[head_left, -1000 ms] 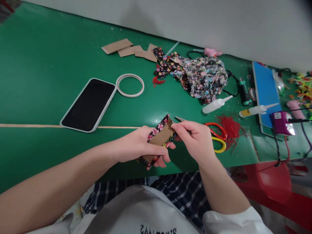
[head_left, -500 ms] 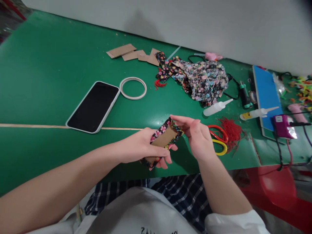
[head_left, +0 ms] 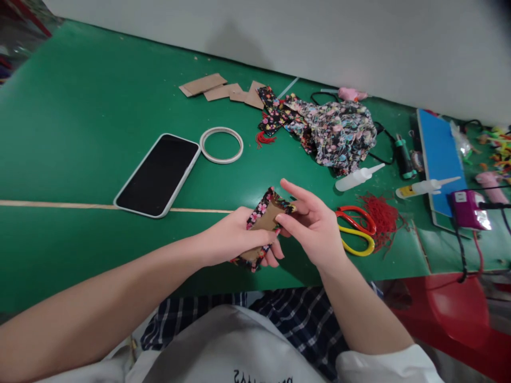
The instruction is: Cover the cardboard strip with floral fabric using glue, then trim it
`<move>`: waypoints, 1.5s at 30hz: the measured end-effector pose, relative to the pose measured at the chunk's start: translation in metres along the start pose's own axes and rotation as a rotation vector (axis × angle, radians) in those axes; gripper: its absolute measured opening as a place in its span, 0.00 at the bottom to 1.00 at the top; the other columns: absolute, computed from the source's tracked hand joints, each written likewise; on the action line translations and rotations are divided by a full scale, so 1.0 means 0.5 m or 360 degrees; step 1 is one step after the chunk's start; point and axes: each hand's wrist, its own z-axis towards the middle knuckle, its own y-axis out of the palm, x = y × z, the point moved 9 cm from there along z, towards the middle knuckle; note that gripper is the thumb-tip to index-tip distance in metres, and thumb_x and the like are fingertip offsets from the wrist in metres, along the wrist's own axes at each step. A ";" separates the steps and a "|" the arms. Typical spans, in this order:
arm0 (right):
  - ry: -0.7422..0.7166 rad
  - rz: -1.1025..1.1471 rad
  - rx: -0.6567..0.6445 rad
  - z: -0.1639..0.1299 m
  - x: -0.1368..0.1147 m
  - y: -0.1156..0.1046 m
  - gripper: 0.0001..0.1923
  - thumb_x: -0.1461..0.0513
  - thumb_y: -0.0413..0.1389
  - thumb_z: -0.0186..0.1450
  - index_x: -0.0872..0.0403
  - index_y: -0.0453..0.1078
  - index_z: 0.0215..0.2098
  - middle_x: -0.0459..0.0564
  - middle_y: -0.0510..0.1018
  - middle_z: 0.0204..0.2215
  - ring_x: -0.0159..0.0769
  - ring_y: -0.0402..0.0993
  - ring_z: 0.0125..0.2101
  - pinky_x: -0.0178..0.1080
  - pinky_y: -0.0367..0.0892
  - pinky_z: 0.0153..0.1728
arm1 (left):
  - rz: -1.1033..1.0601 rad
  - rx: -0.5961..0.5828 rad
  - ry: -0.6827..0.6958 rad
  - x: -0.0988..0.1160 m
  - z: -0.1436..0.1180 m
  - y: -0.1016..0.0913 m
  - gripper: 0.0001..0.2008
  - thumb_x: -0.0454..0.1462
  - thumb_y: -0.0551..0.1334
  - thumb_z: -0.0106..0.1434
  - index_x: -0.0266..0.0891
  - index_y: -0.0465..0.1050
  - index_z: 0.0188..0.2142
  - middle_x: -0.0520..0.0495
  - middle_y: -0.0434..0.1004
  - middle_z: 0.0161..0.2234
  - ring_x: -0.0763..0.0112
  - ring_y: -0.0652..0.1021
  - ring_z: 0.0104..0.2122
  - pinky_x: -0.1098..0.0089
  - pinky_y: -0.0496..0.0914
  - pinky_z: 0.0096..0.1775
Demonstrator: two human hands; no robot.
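My left hand grips a small brown cardboard piece wrapped in black floral fabric, held just above the near edge of the green table. My right hand pinches the fabric's folded edge at the piece's far right end, with thumb and fingers on it. The lower end of the piece pokes out under my left fingers.
A phone lies screen-up to the left, with a white tape ring beside it. Cardboard cutouts and a heap of floral fabric lie farther back. Red-and-yellow scissors, red thread, glue bottles and a blue board are at right.
My right hand has shifted from the top corner onto the right edge of the fabric-covered piece, fingers now pressing it. The view has drifted slightly.
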 end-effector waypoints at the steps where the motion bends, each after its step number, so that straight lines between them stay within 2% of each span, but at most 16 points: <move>1: -0.0010 -0.0023 0.0015 0.000 -0.002 0.000 0.25 0.59 0.59 0.58 0.43 0.65 0.54 0.42 0.74 0.26 0.27 0.70 0.24 0.33 0.73 0.26 | 0.0010 0.0017 -0.0009 0.000 0.001 0.000 0.10 0.37 0.60 0.59 0.32 0.74 0.26 0.45 0.78 0.22 0.71 0.78 0.24 0.74 0.73 0.25; 5: -0.0001 0.0041 0.0044 0.004 0.000 -0.004 0.22 0.60 0.59 0.59 0.44 0.67 0.52 0.39 0.67 0.18 0.26 0.67 0.21 0.33 0.70 0.26 | -0.0081 0.0069 0.0019 0.001 0.005 -0.002 0.11 0.40 0.61 0.60 0.32 0.73 0.27 0.46 0.77 0.22 0.73 0.77 0.22 0.75 0.72 0.24; 8: 0.0040 0.0245 -0.0089 0.008 0.004 0.004 0.20 0.57 0.55 0.62 0.44 0.66 0.53 0.38 0.64 0.17 0.27 0.66 0.20 0.34 0.68 0.24 | -0.0280 0.0053 0.0093 0.000 0.008 -0.003 0.08 0.39 0.60 0.62 0.34 0.72 0.33 0.48 0.78 0.23 0.73 0.77 0.22 0.75 0.72 0.23; 11: 0.0087 0.0311 -0.0183 0.007 0.006 0.010 0.24 0.60 0.57 0.61 0.42 0.62 0.56 0.37 0.66 0.18 0.27 0.68 0.21 0.35 0.69 0.26 | -0.0369 -0.0002 0.0130 -0.003 0.010 0.000 0.07 0.38 0.59 0.63 0.35 0.71 0.35 0.49 0.78 0.24 0.73 0.78 0.22 0.75 0.72 0.24; 13: 0.0097 0.0288 -0.0158 0.006 0.005 0.011 0.27 0.62 0.59 0.59 0.41 0.61 0.56 0.37 0.67 0.18 0.27 0.69 0.21 0.35 0.69 0.27 | -0.0366 -0.0020 0.0137 -0.005 0.011 0.002 0.07 0.37 0.59 0.63 0.34 0.71 0.34 0.48 0.78 0.24 0.73 0.78 0.22 0.75 0.72 0.24; 17: 0.0120 0.0263 -0.0008 0.002 0.003 0.009 0.27 0.62 0.59 0.58 0.43 0.61 0.55 0.36 0.65 0.17 0.26 0.66 0.18 0.34 0.68 0.23 | -0.0359 0.0004 0.0130 -0.006 0.013 0.004 0.07 0.38 0.59 0.62 0.34 0.71 0.33 0.48 0.78 0.24 0.73 0.78 0.23 0.75 0.72 0.24; 21: 0.0121 0.0220 0.0067 0.003 0.008 0.006 0.27 0.60 0.58 0.59 0.44 0.60 0.56 0.35 0.62 0.16 0.26 0.64 0.17 0.33 0.67 0.21 | -0.0412 0.0027 0.0142 -0.003 0.012 0.004 0.07 0.37 0.59 0.62 0.33 0.71 0.33 0.48 0.78 0.24 0.73 0.78 0.23 0.75 0.72 0.25; 23: 0.0079 0.0233 0.0010 0.006 0.008 0.006 0.26 0.56 0.55 0.62 0.44 0.58 0.58 0.37 0.65 0.17 0.27 0.65 0.19 0.34 0.68 0.23 | -0.0488 0.0059 0.0157 0.000 0.011 0.000 0.08 0.38 0.59 0.63 0.34 0.71 0.34 0.48 0.79 0.25 0.72 0.79 0.23 0.74 0.73 0.26; 26: 0.0005 0.0211 -0.0064 0.010 0.004 0.005 0.27 0.53 0.53 0.63 0.45 0.55 0.59 0.42 0.73 0.24 0.29 0.70 0.26 0.36 0.71 0.31 | -0.0594 0.0149 0.0114 -0.001 0.010 -0.009 0.11 0.40 0.56 0.64 0.34 0.72 0.36 0.46 0.79 0.26 0.70 0.79 0.24 0.73 0.73 0.24; 28: 0.0005 0.0137 -0.0060 0.010 0.003 0.004 0.28 0.55 0.55 0.62 0.45 0.56 0.59 0.42 0.75 0.27 0.29 0.71 0.28 0.36 0.72 0.33 | -0.0603 0.0204 0.0061 -0.007 0.011 -0.013 0.14 0.41 0.55 0.64 0.33 0.73 0.34 0.45 0.79 0.26 0.68 0.79 0.24 0.72 0.72 0.23; 30: 0.0019 0.0074 -0.0024 0.008 0.002 0.005 0.28 0.58 0.56 0.61 0.45 0.57 0.58 0.41 0.74 0.25 0.28 0.70 0.25 0.36 0.72 0.31 | -0.0569 0.0231 0.0053 -0.012 0.012 -0.015 0.15 0.43 0.55 0.63 0.33 0.73 0.33 0.44 0.79 0.26 0.68 0.79 0.24 0.71 0.73 0.26; 35: -0.0008 0.0019 0.0059 0.002 -0.008 0.006 0.28 0.63 0.59 0.58 0.46 0.61 0.57 0.40 0.71 0.22 0.28 0.67 0.23 0.35 0.70 0.29 | -0.0444 0.0120 0.0235 -0.006 0.013 -0.004 0.15 0.46 0.61 0.60 0.34 0.73 0.34 0.46 0.79 0.26 0.69 0.79 0.26 0.70 0.74 0.29; 38: 0.0043 0.0029 0.0035 0.003 -0.004 0.000 0.28 0.62 0.59 0.58 0.45 0.62 0.56 0.39 0.72 0.21 0.28 0.69 0.24 0.35 0.71 0.32 | -0.0371 0.0076 0.0205 -0.004 0.011 0.002 0.13 0.44 0.65 0.57 0.33 0.73 0.33 0.47 0.78 0.25 0.70 0.78 0.25 0.72 0.73 0.27; 40: 0.0039 0.0058 -0.0022 0.006 -0.004 -0.006 0.27 0.60 0.59 0.59 0.45 0.62 0.56 0.42 0.76 0.26 0.29 0.72 0.28 0.37 0.72 0.36 | -0.0334 0.0046 0.0141 -0.004 0.010 0.007 0.12 0.43 0.64 0.58 0.33 0.72 0.32 0.47 0.77 0.23 0.72 0.77 0.23 0.74 0.72 0.25; 42: -0.0016 0.0065 -0.0073 0.009 -0.008 -0.012 0.27 0.58 0.60 0.58 0.45 0.63 0.56 0.46 0.79 0.36 0.33 0.75 0.36 0.40 0.72 0.41 | -0.0276 -0.0002 0.0077 -0.007 0.008 0.014 0.13 0.43 0.63 0.59 0.32 0.73 0.29 0.47 0.77 0.22 0.73 0.76 0.21 0.74 0.71 0.23; 45: -0.0141 -0.0037 -0.0134 0.010 -0.017 -0.012 0.28 0.56 0.61 0.56 0.45 0.65 0.55 0.47 0.76 0.48 0.37 0.73 0.47 0.42 0.70 0.48 | -0.0196 -0.0048 0.0014 -0.016 0.008 0.019 0.16 0.45 0.61 0.60 0.32 0.73 0.27 0.46 0.76 0.21 0.72 0.76 0.21 0.74 0.71 0.23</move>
